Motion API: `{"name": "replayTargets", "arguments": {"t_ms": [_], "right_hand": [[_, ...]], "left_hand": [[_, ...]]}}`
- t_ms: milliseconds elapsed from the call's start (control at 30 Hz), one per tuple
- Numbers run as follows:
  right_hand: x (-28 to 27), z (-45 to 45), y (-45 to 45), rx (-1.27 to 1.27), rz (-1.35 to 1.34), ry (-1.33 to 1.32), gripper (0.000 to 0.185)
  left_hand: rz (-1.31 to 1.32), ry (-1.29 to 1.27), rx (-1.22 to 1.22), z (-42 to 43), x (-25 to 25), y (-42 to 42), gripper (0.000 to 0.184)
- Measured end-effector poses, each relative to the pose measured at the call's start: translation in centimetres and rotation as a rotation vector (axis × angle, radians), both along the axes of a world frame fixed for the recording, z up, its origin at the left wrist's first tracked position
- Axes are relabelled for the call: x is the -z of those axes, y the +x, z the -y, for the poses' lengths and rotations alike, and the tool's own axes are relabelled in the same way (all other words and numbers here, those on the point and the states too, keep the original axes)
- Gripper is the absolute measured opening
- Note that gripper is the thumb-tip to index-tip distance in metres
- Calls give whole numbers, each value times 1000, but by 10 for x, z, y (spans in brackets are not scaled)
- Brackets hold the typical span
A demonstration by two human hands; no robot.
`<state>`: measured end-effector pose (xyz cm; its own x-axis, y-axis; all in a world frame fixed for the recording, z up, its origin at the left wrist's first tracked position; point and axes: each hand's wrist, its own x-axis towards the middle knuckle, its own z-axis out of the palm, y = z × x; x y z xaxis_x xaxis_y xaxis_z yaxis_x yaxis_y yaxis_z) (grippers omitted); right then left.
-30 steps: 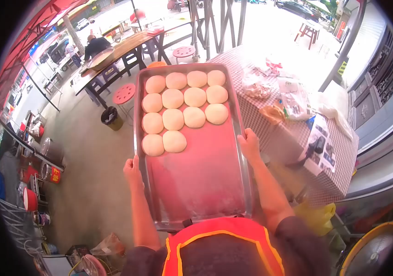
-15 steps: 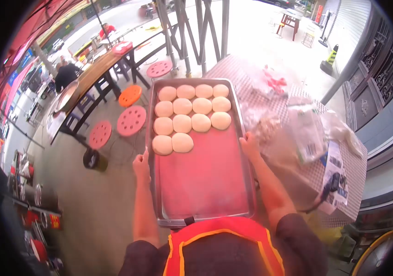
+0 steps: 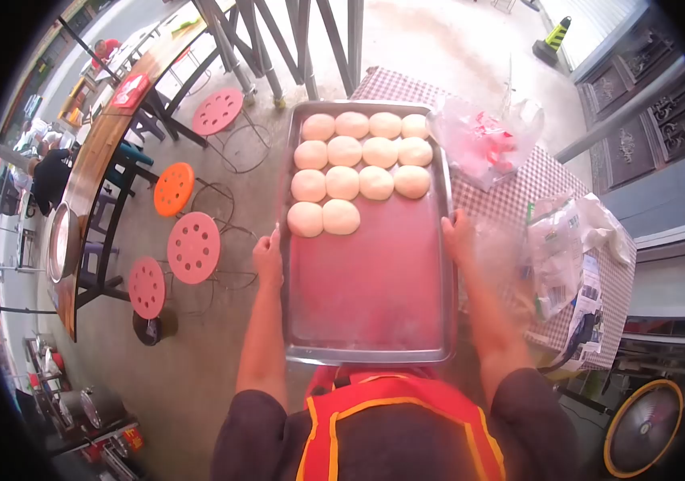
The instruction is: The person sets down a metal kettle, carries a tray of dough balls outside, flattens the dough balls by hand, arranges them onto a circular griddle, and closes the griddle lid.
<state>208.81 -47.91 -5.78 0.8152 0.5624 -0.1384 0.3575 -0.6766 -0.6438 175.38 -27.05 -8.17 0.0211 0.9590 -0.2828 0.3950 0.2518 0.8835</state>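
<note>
A metal tray (image 3: 366, 289) with a reddish bottom is held level in front of my body, above the floor. Several round, pale dough buns (image 3: 344, 151) sit in rows at its far end; the near part of the tray is bare. My left hand (image 3: 268, 255) is closed on the tray's left rim, around mid-length. On the right rim, my right hand (image 3: 459, 236) grips at about the same height. The fingers under the tray are hidden.
A checkered table (image 3: 539, 176) with plastic bags (image 3: 555, 260) stands close on the right. Stools (image 3: 195, 248) and a long wooden table (image 3: 100, 152) are on the left. Metal posts (image 3: 304, 56) rise ahead, a round fan (image 3: 643, 428) stands low right. People sit far left.
The view has turned to the right, so the stools and wooden table show more fully. The tray appears slightly further right and higher, still in both my hands, with the buns in the same rows.
</note>
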Motion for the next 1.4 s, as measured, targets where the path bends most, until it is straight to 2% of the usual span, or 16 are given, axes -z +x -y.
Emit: {"name": "replayTargets", "arguments": {"t_ms": [100, 133, 200, 233, 300, 400, 533, 633, 733, 833, 933, 1033, 1133, 1233, 1333, 1400], "right_hand": [[12, 12, 9, -40, -15, -53, 22], [-4, 13, 3, -52, -32, -167, 26], [-31, -3, -11, -143, 348, 49, 30], [-36, -11, -21, -184, 534, 165, 33], [-20, -21, -48, -307, 196, 211, 42], [0, -55, -86, -331, -359, 223, 46], [37, -102, -105, -170, -404, 297, 47], [45, -123, -104, -139, -369, 109, 45], [28, -138, -105, 8, -438, -77, 46], [3, -140, -98, 96, -767, -31, 47], [15, -129, -100, 75, -794, 152, 46], [33, -119, -112, -105, 26, 97, 44], [23, -119, -106, -44, -393, 184, 38], [10, -125, -100, 226, -707, 249, 31], [2, -120, -95, 61, -889, 244, 29], [-24, -112, -123, -55, -668, 360, 25]], "left_hand": [[-83, 17, 18, 10, 0, 4, 38], [-97, 39, 28, 15, -2, 2, 38], [-226, 45, 109, 14, -2, -5, 30], [-307, 236, 100, 18, -5, -6, 25], [-462, 619, 112, 26, -17, 3, 17], [-338, 502, 194, 49, -60, 17, 22], [-145, 235, 303, 73, -53, 41, 25], [116, -99, 252, 83, -24, 57, 26], [281, -283, 134, 85, -28, 74, 27], [361, -405, 99, 81, -30, 79, 29], [409, -488, 122, 78, -19, 77, 33], [463, -531, 134, 76, -12, 75, 35], [499, -568, 155, 75, -12, 78, 38], [536, -623, 145, 73, -17, 81, 41], [617, -726, 74, 69, -25, 87, 44], [701, -865, 2, 64, -31, 90, 45]]}}
